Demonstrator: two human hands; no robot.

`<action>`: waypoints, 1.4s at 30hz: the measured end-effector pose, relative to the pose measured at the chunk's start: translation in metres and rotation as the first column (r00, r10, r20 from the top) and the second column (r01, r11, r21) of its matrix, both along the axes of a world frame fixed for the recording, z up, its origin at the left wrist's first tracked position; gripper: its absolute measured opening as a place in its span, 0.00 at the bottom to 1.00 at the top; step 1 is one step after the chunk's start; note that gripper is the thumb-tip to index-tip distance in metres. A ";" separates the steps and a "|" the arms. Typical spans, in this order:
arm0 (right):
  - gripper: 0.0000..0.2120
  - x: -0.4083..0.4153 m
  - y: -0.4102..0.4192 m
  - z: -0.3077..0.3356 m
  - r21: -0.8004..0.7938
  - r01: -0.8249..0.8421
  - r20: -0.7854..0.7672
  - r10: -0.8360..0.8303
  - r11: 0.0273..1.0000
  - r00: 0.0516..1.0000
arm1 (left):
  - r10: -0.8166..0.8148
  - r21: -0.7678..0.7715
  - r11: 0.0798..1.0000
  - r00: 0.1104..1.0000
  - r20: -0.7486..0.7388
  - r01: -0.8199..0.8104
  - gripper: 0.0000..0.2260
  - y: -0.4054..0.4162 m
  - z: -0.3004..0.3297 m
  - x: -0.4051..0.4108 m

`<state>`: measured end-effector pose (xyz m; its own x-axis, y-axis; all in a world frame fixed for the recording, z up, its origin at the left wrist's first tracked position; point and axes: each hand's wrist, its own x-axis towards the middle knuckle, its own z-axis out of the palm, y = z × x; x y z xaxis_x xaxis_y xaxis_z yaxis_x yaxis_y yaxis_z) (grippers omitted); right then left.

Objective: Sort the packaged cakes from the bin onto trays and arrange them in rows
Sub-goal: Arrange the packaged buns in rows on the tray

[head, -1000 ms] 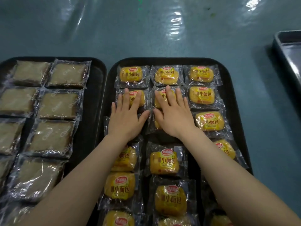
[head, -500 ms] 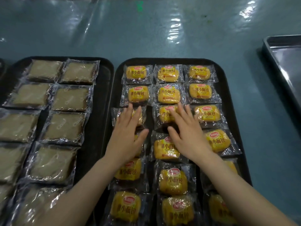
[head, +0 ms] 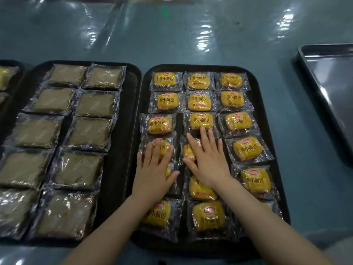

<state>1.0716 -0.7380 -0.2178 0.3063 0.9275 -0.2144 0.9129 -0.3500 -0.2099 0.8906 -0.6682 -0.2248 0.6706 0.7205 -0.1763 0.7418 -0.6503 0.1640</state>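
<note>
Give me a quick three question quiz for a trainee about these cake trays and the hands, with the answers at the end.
1. True or false: both hands lie flat with straight fingers on yellow cake packs.
2. How many columns of yellow packs fill the right black tray?
3. The brown cake packs sit on: A) the left black tray, B) the metal tray, C) the table.

Key: 1 true, the left hand and right hand both press flat. 2 three. 3 A.

Glossy plastic wrappers [head: 200,81] — shiny table [head: 191,44]
</note>
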 end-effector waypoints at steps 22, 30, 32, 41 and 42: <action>0.34 -0.066 -0.104 0.010 0.012 0.003 0.067 -0.004 1.000 0.998 | -0.121 0.093 0.989 0.988 0.091 0.113 0.28 -0.064 0.005 -0.054; 0.34 -0.071 -0.116 0.003 -0.029 -0.088 0.031 0.089 0.996 0.996 | -0.046 0.044 0.998 0.994 0.098 0.042 0.25 -0.077 0.001 -0.050; 0.33 -0.071 -0.116 0.002 -0.023 -0.100 0.039 0.101 0.995 0.994 | -0.043 0.047 0.998 0.994 0.101 0.039 0.27 -0.078 0.001 -0.049; 0.30 -0.069 -0.116 0.001 0.045 0.005 -0.078 -0.001 0.999 0.997 | -0.115 -0.002 0.993 0.989 0.096 0.116 0.22 -0.069 0.000 -0.053; 0.30 -0.070 -0.115 0.001 0.048 0.014 -0.089 -0.010 0.999 0.996 | -0.111 -0.003 0.994 0.988 0.105 0.112 0.21 -0.069 0.001 -0.053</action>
